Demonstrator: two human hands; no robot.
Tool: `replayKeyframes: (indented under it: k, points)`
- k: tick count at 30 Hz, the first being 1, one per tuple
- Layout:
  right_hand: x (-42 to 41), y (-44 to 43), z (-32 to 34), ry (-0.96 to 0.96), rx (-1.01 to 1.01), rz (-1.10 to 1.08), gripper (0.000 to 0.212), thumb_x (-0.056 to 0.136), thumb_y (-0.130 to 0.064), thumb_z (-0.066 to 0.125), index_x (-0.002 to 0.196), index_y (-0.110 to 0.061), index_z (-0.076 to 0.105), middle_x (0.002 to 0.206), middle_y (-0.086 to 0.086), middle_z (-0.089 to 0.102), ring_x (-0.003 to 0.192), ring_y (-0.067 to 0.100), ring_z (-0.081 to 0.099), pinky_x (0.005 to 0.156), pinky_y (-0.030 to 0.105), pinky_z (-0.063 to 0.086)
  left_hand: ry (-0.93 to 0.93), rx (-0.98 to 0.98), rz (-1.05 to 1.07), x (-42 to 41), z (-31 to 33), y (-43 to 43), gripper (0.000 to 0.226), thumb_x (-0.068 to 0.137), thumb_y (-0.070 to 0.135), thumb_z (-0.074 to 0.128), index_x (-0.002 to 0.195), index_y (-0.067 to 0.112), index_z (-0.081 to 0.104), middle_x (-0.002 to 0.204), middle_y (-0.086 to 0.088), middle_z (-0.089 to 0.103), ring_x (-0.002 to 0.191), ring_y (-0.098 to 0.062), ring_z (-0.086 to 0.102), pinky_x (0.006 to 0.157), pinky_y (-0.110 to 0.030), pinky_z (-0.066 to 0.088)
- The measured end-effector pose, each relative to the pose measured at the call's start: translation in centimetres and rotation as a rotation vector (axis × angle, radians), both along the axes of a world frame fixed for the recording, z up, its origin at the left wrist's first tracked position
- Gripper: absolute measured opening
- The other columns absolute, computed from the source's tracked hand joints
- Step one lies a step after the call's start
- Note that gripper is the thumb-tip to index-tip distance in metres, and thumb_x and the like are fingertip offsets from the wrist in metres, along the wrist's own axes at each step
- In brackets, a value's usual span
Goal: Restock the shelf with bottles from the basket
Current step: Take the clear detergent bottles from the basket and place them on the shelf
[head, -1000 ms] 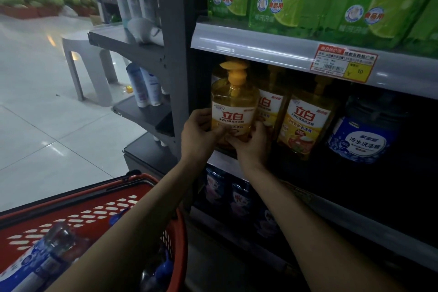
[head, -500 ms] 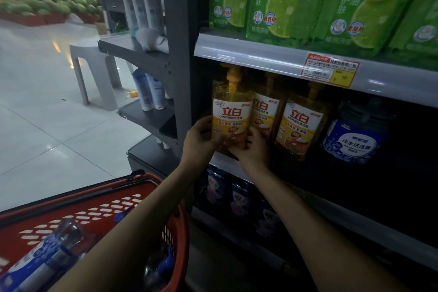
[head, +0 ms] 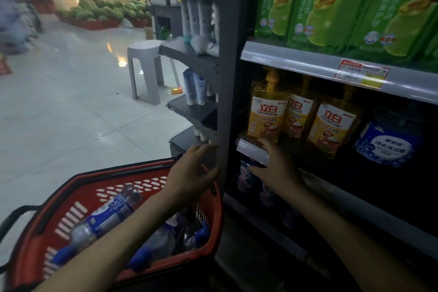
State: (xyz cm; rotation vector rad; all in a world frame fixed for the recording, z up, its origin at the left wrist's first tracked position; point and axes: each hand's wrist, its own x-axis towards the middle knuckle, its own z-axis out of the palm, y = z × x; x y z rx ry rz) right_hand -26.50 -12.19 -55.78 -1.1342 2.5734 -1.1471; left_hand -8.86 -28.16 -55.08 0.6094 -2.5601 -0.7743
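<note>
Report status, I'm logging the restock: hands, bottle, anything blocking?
Left hand open, empty, above basket. Right hand open at shelf lip. Yellow bottle upright on shelf, ungripped. Clear bottles lie in basket; nothing blocking.

left hand (head: 192, 173) open, fingers spread; right hand (head: 277, 168) open, fingers relaxed.

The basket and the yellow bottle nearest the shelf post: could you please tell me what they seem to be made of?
The basket looks like moulded red plastic, fairly matt, judging by its slotted walls and thick rounded rim. The yellow bottle seems to be clear glossy plastic holding amber liquid, since light shows through above its printed label; glass cannot be ruled out.
</note>
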Motion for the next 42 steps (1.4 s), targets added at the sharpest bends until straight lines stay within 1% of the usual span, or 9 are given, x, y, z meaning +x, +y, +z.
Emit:
replayKeyframes:
  k: [2, 6, 9, 13, 17, 24, 31, 36, 42]
  points:
    - [1.4, -0.5, -0.1, -0.029, 0.086, 0.082, 0.076, 0.084, -0.023, 0.081, 0.149, -0.023, 0.043, 0.146, 0.001, 0.050, 0.128, 0.013, 0.050, 0.089, 0.021, 0.045, -0.051, -0.058, 0.026, 2.5, -0.6, -0.6, 0.062, 0.089, 0.050, 0.063, 0.148, 0.037, 0.049, 0.141, 0.005, 0.055, 0.124, -0.014, 0.058, 0.098, -0.040, 0.055]
    - [3.7, -2.5, -1.1, 0.041, 0.300, 0.272, 0.079, 0.082, -0.035, 0.081, 0.150, -0.026, 0.041, 0.147, 0.002, 0.049, 0.132, 0.020, 0.050, 0.106, 0.036, 0.046, -0.163, -0.184, 0.075, 7.1, -2.7, -1.6, 0.060, 0.087, 0.044, 0.063, 0.144, 0.028, 0.055, 0.138, 0.000, 0.059, 0.121, -0.022, 0.062, 0.094, -0.039, 0.055]
    - [5.9, -4.2, -2.5, 0.124, 0.417, 0.393, 0.069, 0.083, -0.040, 0.077, 0.144, -0.028, 0.046, 0.138, 0.003, 0.051, 0.126, 0.023, 0.053, 0.104, 0.038, 0.046, -0.234, -0.247, 0.106, 10.5, -4.8, -2.2, 0.063, 0.085, 0.052, 0.053, 0.140, 0.024, 0.060, 0.131, -0.003, 0.065, 0.113, -0.025, 0.066, 0.088, -0.038, 0.057]
    - [8.8, -5.8, -5.2, 0.282, 0.565, 0.503, 0.070, 0.088, -0.045, 0.069, 0.148, -0.026, 0.040, 0.146, 0.006, 0.041, 0.135, 0.027, 0.043, 0.106, 0.039, 0.045, -0.339, -0.363, 0.176, 15.0, -7.2, -3.9, 0.065, 0.079, 0.051, 0.061, 0.138, 0.023, 0.062, 0.126, -0.005, 0.066, 0.109, -0.031, 0.067, 0.087, -0.044, 0.057]
    - [10.2, -6.7, -7.8, 0.397, 0.688, 0.532, 0.068, 0.090, -0.052, 0.064, 0.148, -0.024, 0.042, 0.159, 0.015, 0.023, 0.149, 0.034, 0.020, 0.120, 0.044, 0.030, -0.446, -0.396, 0.360, 19.6, -9.3, -6.1, 0.067, 0.084, 0.062, 0.048, 0.139, 0.026, 0.060, 0.125, -0.007, 0.066, 0.106, -0.034, 0.066, 0.089, -0.045, 0.052]
    - [10.7, -6.2, -10.8, 0.456, 0.845, 0.567, 0.064, 0.085, -0.047, 0.044, 0.148, -0.030, 0.045, 0.168, 0.015, 0.008, 0.154, 0.036, -0.013, 0.125, 0.051, -0.007, -0.563, -0.227, 0.726, 27.4, -14.7, -6.5, 0.066, 0.094, 0.074, 0.029, 0.134, 0.031, 0.060, 0.119, -0.007, 0.069, 0.123, -0.029, 0.060, 0.120, -0.058, 0.021]
    - [10.3, -6.0, -10.9, 0.446, 0.883, 0.561, 0.063, 0.082, -0.044, 0.038, 0.142, -0.039, 0.054, 0.168, 0.011, 0.012, 0.154, 0.031, -0.019, 0.125, 0.048, -0.009, -0.443, -0.273, 0.756, 26.9, -14.9, -5.5, 0.043, 0.101, 0.063, 0.042, 0.117, 0.036, 0.071, 0.112, 0.008, 0.075, 0.113, -0.019, 0.066, 0.122, -0.058, 0.016]
    - [10.4, -5.5, -11.4, 0.482, 0.942, 0.532, 0.053, 0.090, -0.043, 0.037, 0.135, -0.034, 0.064, 0.168, 0.007, 0.013, 0.154, 0.030, -0.018, 0.125, 0.049, -0.005, -0.400, -0.303, 0.735, 26.6, -15.0, -6.3, 0.049, 0.100, 0.067, 0.038, 0.115, 0.035, 0.072, 0.108, 0.008, 0.075, 0.110, -0.019, 0.065, 0.123, -0.059, 0.018]
    - [11.6, -3.7, -11.6, 0.454, 1.014, 0.451, 0.063, 0.087, -0.044, 0.026, 0.134, -0.027, 0.064, 0.165, 0.010, 0.023, 0.154, 0.033, -0.015, 0.125, 0.050, -0.005, -0.294, -0.355, 0.626, 25.4, -14.8, -9.1, 0.061, 0.099, 0.066, 0.030, 0.108, 0.027, 0.076, 0.100, 0.001, 0.076, 0.103, -0.024, 0.066, 0.120, -0.056, 0.026]
